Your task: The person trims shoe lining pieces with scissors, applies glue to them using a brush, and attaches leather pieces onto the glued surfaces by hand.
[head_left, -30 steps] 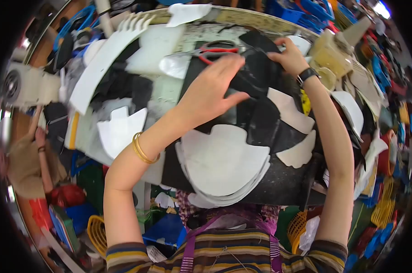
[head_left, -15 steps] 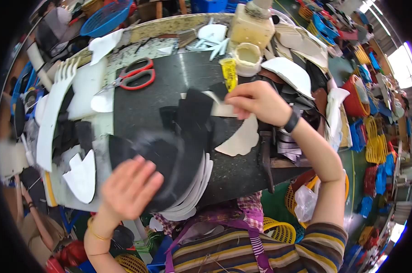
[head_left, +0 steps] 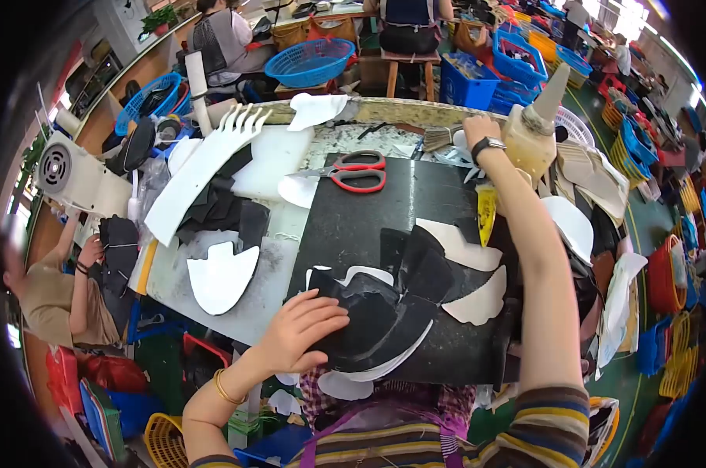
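My left hand [head_left: 302,331] lies with stretched fingers on the left edge of a black shoe-upper piece [head_left: 368,316]. White curved layers show under its rim. Adjoining it are folded black material [head_left: 423,265] and pale scalloped pieces [head_left: 481,300], all on a dark cutting board [head_left: 353,210]. My right hand [head_left: 481,129] reaches to the back of the table, beside a cloudy glue bottle [head_left: 528,140] and near white strips and a brush [head_left: 438,139]. Its fingertips are mostly hidden, so what it touches cannot be made out. A yellow tube [head_left: 486,214] lies beside my right forearm.
Red-handled scissors [head_left: 357,171] lie on the board's far left. White cut pieces [head_left: 222,277] and black scraps [head_left: 212,207] are further left, by a machine [head_left: 80,171]. Stacked pale pieces [head_left: 590,175] stand at right. Co-workers sit at the left and beyond the table.
My right hand has gone from the pale pieces to the back of the table by the glue bottle. My left hand now rests on the black piece, which was blurred before. The view has tilted up.
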Demonstrator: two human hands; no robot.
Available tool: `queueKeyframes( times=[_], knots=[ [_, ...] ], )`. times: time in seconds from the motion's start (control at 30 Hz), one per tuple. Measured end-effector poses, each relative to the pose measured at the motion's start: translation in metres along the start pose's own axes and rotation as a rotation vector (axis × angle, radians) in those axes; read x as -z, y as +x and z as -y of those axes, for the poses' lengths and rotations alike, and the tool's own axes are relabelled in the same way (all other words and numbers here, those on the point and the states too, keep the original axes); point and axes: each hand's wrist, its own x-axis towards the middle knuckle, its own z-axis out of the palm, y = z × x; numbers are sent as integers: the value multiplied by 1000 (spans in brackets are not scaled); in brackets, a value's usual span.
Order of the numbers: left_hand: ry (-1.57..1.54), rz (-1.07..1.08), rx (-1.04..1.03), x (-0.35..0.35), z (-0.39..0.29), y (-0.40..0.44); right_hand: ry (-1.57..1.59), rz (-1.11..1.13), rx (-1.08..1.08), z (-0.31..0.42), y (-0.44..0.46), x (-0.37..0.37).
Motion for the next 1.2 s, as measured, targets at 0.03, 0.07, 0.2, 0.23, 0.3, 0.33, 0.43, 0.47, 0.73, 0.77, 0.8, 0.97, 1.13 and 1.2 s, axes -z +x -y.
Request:
queueKeyframes(
  times=[0.03, 0.07, 0.2, 0.23, 0.3, 0.33, 0.43, 0.47, 0.73, 0.77, 0.8, 0.97, 1.13, 1.2],
  knots=[
    [-39, -38, 26, -1, 3, 4, 86, 36, -3, 1, -3, 11],
    [-85, -75, 56, -3, 4, 8, 74, 20, 63, -1, -9, 19],
    [-103, -153, 96, -2, 14, 42, 54, 83, 163, -5, -39, 59],
    [-122, -180, 120, -1, 18, 48, 5, 56, 176, -3, -44, 65],
    [-354, -237, 269, 1, 26, 61, 163, -105, 227, 17, -84, 100],
    [-573, -271, 394, 1, 29, 68, 415, -125, 436, 29, -107, 117],
    [-1487, -207, 731, 4, 43, 86, 1074, 64, 937, 65, -171, 144],
    [-1659, -201, 800, 1, 38, 88, 1077, 37, 1029, 74, -181, 146],
    [-1205, -18, 685, 16, 29, 62, 1070, -36, 1144, 91, -185, 135],
    [-1152, -18, 701, 20, 33, 65, 1051, -55, 1140, 93, -183, 135],
    [-1099, -18, 713, 24, 40, 70, 965, -124, 1079, 91, -180, 134],
    [-537, -183, 701, 88, 100, 68, 861, -180, 660, 53, -164, 129],
    [-310, 956, 568, 127, 30, -27, 991, -55, 919, 49, -185, 152],
    [-146, 920, 434, 118, 0, -30, 1142, -1, 1145, 71, -194, 156]
  ],
)
